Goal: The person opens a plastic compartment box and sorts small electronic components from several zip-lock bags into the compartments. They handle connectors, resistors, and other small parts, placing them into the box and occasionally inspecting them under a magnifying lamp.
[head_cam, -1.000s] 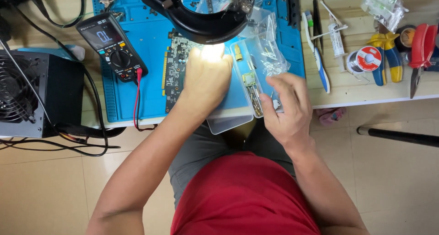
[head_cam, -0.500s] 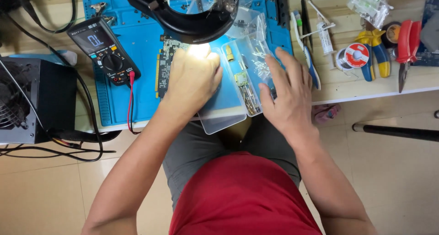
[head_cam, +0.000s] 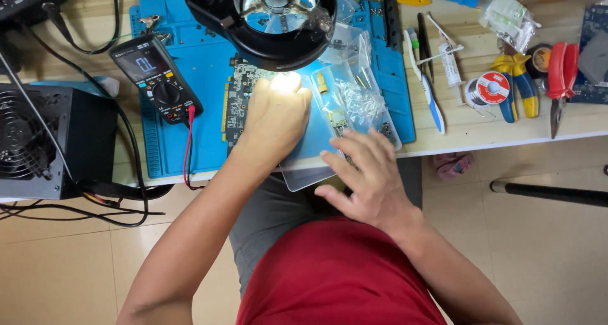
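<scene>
Pale wooden workbench [head_cam: 481, 132] above a beige tiled floor [head_cam: 538, 262], seen from overhead, front edge running left to right across mid-frame. Blue rubber work mat [head_cam: 202, 65] spread over the bench's middle, reaching almost to the front edge.

Along the left end: black boxy power supply with a round fan grille [head_cam: 44, 141], black cables trailing off the front edge. On the mat's left part: black handheld multimeter with a lit screen [head_cam: 155, 78], red lead [head_cam: 188, 144] hanging over the front edge. At the back edge, centre: round black magnifier lamp [head_cam: 272, 21], casting a bright spot straight below and hiding the mat's back portion. Toward the right end: blue-and-white toothbrush [head_cam: 425, 87], red-labelled solder spool [head_cam: 487, 87], yellow-and-blue pliers [head_cam: 516, 84], red-handled cutters [head_cam: 560, 78].

Green oblong circuit board with a gold edge connector [head_cam: 234, 103], flat on the mat's centre under the lamp. Left hand [head_cam: 273, 119], loosely curled, pressed down on the board's right part, covering it; whether anything is pinched underneath cannot be told. Clear flat plastic tray [head_cam: 310, 167], just right of the board, overhanging the front edge, small gold parts lying in it. Right hand [head_cam: 367, 179], fingers spread and released, palm down at the tray's front right corner, fingertips [head_cam: 329, 153] touching its surface, holding nothing. Red shirt [head_cam: 335, 274] and grey trousers below.
</scene>
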